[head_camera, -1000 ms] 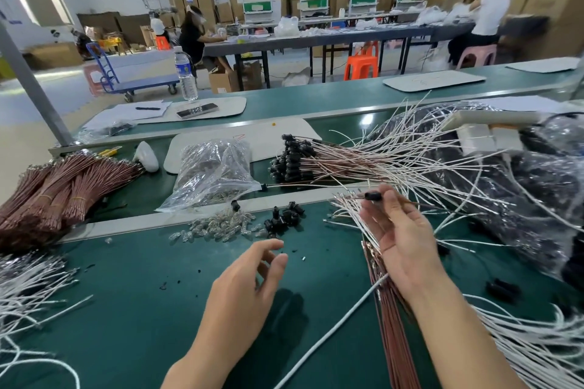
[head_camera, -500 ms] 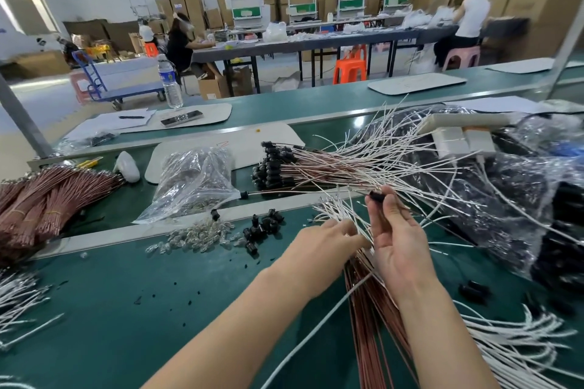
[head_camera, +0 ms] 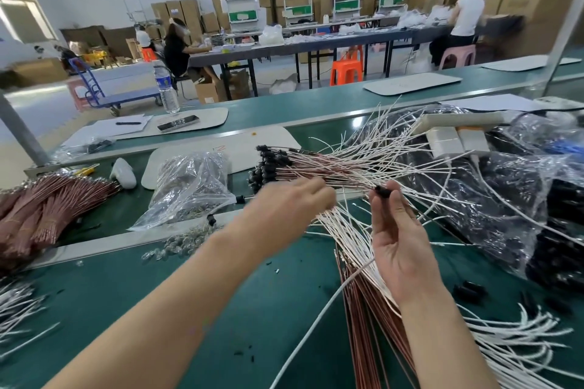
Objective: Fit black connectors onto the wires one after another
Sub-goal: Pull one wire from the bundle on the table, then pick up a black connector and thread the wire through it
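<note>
My right hand is raised palm toward me and pinches a black connector at its fingertips. My left hand reaches across to the fan of white wires, fingers curled over the wire ends; its fingertips are hidden, so a grip on a wire cannot be made out. Brown wires run under my right wrist. Behind my left hand lies a bundle of wires fitted with black connectors. One loose connector sits on the metal rail.
A clear bag of small parts and scattered clear bulbs lie left of my left arm. A brown wire bundle and white wires fill the left. Black-filled plastic bags crowd the right, with loose connectors below them.
My left hand has moved up and to the right from the open belt onto the white wire ends. My right hand still pinches the connector, held slightly higher.
</note>
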`<state>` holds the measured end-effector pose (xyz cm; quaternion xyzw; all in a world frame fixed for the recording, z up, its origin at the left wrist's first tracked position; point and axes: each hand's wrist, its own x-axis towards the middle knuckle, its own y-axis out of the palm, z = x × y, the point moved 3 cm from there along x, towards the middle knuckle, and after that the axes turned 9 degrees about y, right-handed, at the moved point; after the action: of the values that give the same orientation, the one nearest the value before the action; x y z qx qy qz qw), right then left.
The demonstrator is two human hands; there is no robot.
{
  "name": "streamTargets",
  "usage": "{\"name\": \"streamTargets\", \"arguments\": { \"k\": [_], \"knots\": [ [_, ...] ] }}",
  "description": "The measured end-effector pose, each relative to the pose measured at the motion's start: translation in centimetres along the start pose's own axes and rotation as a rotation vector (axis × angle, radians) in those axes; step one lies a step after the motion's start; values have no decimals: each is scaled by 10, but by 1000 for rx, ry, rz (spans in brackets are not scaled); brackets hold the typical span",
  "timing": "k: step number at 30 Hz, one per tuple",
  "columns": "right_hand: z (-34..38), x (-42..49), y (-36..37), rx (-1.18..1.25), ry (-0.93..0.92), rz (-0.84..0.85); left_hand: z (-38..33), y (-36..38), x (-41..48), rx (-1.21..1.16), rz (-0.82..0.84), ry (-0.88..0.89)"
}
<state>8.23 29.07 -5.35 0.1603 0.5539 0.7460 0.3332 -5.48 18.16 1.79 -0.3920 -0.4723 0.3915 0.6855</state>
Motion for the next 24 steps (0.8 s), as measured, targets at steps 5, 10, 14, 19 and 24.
{"name": "streamTargets", "arguments": {
  "k": [5, 10, 14, 19, 24],
  "knots": [
    [-3, -5, 7, 41, 64, 116, 36, -61, -41, 67, -265, -208],
    [-16, -7, 12, -172, 118, 89, 35, -62, -114, 72, -274, -552],
    [-25, -4, 12, -308, 115, 27, 21, -19, -174, -33, -49, -836],
    [-31, 0, 9, -314, 106, 36, 9, 9, -211, -18, 130, -994],
    [-33, 2, 5, -292, 90, -11, -24, 19, -156, -146, -43, -725]
  ]
}}
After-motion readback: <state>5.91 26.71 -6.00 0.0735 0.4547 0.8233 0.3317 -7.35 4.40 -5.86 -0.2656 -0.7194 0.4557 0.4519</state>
